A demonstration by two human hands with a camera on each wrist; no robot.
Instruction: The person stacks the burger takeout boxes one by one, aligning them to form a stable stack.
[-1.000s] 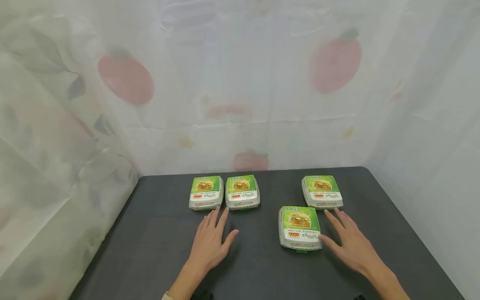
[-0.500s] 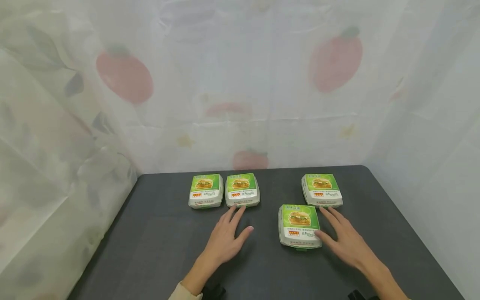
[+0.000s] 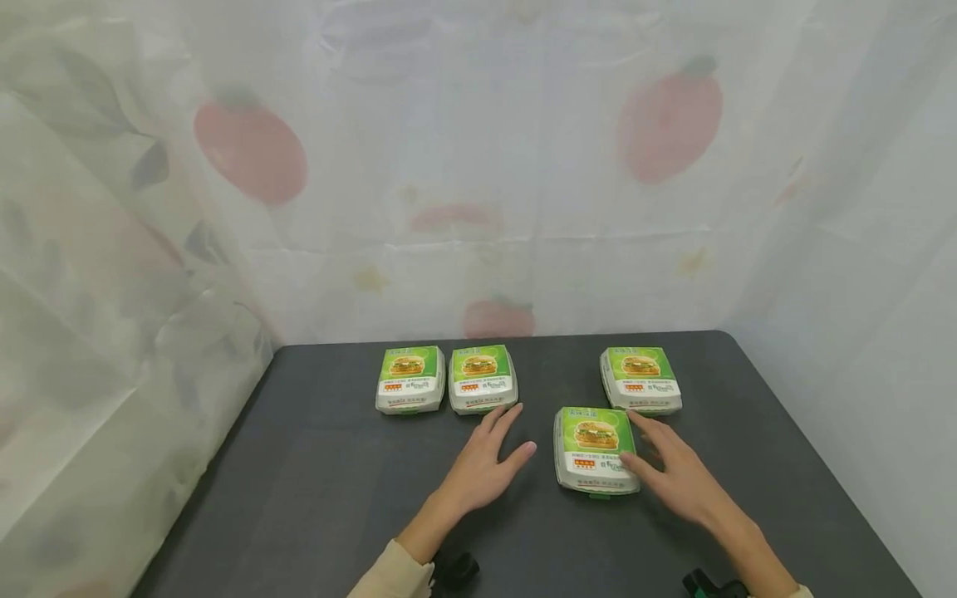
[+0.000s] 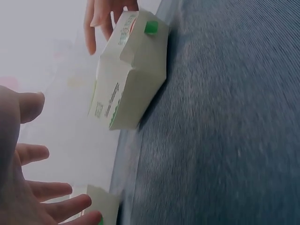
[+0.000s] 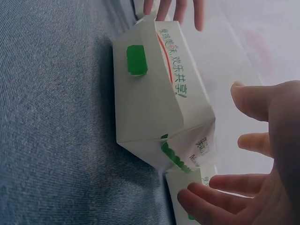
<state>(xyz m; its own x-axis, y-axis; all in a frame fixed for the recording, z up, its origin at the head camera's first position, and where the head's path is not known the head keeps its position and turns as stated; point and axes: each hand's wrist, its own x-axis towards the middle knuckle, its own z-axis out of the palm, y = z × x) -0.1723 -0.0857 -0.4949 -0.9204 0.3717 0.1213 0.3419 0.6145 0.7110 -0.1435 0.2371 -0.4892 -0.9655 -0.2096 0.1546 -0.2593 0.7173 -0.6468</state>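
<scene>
A green and white burger box (image 3: 596, 453), closed and printed with a burger, stands nearest on the dark table. My right hand (image 3: 680, 473) is at its right side, fingers spread and thumb by the lid's edge; whether it touches is hard to tell. My left hand (image 3: 478, 473) hovers left of the same box, palm turned toward it, fingers extended and a gap between. A green tab shows on the front of the box (image 5: 154, 93) in the right wrist view. Neither hand holds anything.
Two matching boxes, a left one (image 3: 409, 380) and its neighbour (image 3: 483, 379), stand side by side at the back. Another box (image 3: 640, 379) sits behind the front one, to the right. A pale curtain with fruit prints (image 3: 478, 274) hangs behind the table (image 3: 314, 498).
My left hand has moved right, from below the two back-left boxes toward the front box. My right hand has shifted slightly left, closer to that box. The boxes stay in place.
</scene>
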